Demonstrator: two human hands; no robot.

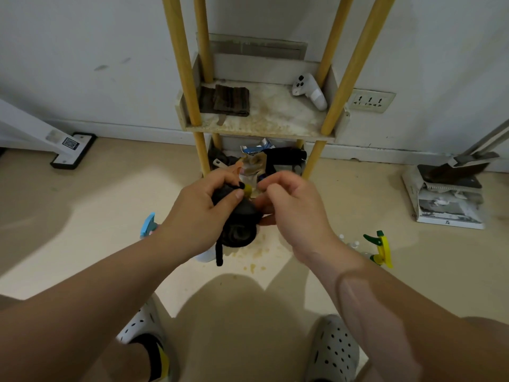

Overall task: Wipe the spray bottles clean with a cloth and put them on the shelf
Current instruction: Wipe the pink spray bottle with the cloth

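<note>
My left hand (203, 213) grips a dark cloth (239, 224) bunched around the top of a spray bottle; only a yellow nozzle tip (248, 188) shows by my thumb. My right hand (292, 208) curls against the other side of the wrapped bottle, thumb beneath it. Both hands are low in front of the wooden-post shelf (261, 130). Two more bottles stand on the floor: a blue-triggered one (147, 226) on the left and a green-and-yellow-triggered one (381, 249) on the right. The held bottle's body is hidden.
The shelf tray carries a folded brown cloth (227, 100) and a white controller (309, 91). Its lower tier is crammed with clutter (272, 158). A dustpan and papers (449, 199) lie at right, a white stand base (73, 150) at left. Yellowish stains (256, 255) mark the floor.
</note>
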